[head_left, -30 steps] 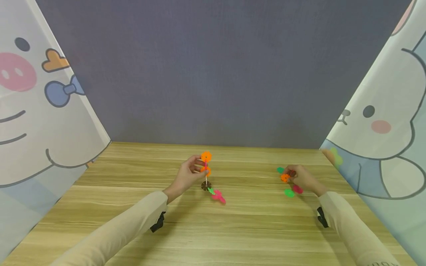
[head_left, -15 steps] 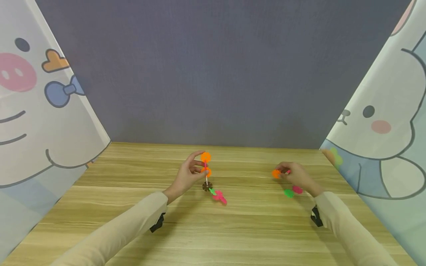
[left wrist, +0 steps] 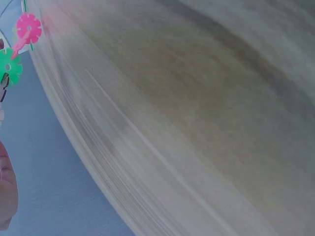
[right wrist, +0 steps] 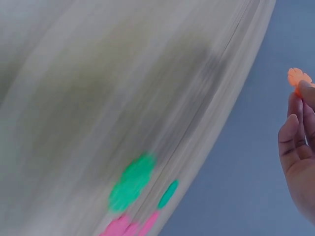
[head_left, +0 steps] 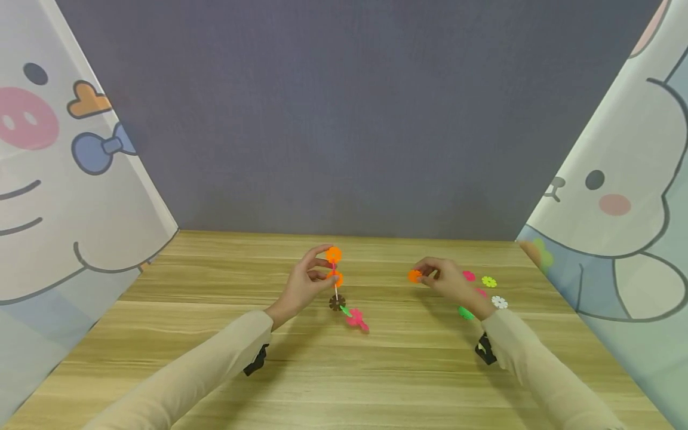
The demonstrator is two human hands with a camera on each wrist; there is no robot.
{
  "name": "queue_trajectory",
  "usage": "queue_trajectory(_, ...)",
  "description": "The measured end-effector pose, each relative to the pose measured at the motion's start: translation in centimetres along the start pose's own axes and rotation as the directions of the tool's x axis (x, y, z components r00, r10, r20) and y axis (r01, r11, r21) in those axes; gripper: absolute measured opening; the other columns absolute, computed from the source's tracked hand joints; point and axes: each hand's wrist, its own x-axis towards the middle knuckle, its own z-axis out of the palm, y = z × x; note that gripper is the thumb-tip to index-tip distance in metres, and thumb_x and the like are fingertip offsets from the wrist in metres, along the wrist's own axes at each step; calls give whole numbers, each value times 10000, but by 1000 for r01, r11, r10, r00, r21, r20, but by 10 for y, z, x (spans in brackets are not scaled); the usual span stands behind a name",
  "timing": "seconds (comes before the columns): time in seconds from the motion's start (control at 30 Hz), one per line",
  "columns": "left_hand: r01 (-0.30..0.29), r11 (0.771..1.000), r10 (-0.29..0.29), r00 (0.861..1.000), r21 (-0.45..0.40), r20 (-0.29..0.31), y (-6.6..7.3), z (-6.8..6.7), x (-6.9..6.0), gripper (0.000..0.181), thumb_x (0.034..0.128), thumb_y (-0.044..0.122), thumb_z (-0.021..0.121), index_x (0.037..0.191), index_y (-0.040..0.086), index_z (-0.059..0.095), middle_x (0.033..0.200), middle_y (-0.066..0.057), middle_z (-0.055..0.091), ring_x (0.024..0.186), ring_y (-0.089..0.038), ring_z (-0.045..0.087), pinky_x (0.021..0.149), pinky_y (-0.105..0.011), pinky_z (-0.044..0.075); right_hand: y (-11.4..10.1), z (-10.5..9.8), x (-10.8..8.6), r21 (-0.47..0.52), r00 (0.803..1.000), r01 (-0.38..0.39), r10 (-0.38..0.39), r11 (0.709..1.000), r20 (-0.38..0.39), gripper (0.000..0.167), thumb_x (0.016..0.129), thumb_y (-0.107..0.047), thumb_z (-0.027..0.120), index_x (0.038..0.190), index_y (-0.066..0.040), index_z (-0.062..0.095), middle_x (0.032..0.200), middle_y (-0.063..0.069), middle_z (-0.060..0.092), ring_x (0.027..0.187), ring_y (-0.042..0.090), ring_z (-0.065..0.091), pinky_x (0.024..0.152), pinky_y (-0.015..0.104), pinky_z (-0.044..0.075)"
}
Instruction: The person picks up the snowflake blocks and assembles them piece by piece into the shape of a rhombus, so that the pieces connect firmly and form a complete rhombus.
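In the head view my left hand [head_left: 302, 280] pinches a chain of slotted flower-shaped plastic discs, raised above the wooden table. An orange disc [head_left: 333, 254] tops this chain; a second orange disc [head_left: 337, 279] sits by my thumb. Below them come a brown disc [head_left: 337, 303], a small green disc [head_left: 346, 311] seen edge-on and a pink disc [head_left: 355, 317]. My right hand [head_left: 445, 279] pinches a loose orange disc [head_left: 414, 276], apart from the chain. The left wrist view shows the pink disc [left wrist: 29, 28] and the green disc [left wrist: 11, 66] close up.
Right of my right hand lie loose discs on the table [head_left: 408, 370]: pink [head_left: 469, 276], yellow [head_left: 488, 281], white [head_left: 499, 302] and green [head_left: 465, 313]. A dark grey panel [head_left: 344, 119] stands behind; cartoon-printed panels flank both sides.
My right hand has moved left, carrying the orange disc away from the loose discs, which uncovers a yellow and a white one. The left hand and its chain have hardly moved.
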Motion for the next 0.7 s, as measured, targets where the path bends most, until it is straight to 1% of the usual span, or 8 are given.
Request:
queue_trajectory(0.2,16,1000,-16,1000,2,-5,1,3,0,615,795,-14,665,1342,105,409,1067,-224,576,736,-240,622,668,-205,517,-20,14,11,60,999,41,-41,997,-6,175,801,-46,678,973,-77,666,856,36,666,730,79,567,561,219,457)
queue_trajectory(0.43,14,1000,-14,1000,-4,-10,2,4,0,631,789,-10,674,1347,116,408,1061,-224,584,746,-281,626,671,-205,515,-42,27,23,94,993,120,-118,988,-28,189,802,-1,659,988,-36,668,867,64,659,719,109,564,529,231,449)
queue_trajectory(0.6,15,1000,-15,1000,-6,-8,2,6,0,627,788,-8,676,1343,115,412,1061,-236,587,747,-270,632,682,-227,524,-53,35,32,104,993,115,-113,988,-24,192,809,9,644,994,-38,666,858,45,651,718,103,557,527,251,450)
queue_trajectory(0.7,23,1000,-23,1000,-3,-7,2,6,1,620,787,-5,677,1338,115,419,1050,-223,591,732,-258,630,673,-233,528,-60,41,37,91,992,121,-118,988,-37,183,803,-2,657,981,-42,663,827,33,650,707,100,559,531,254,453)
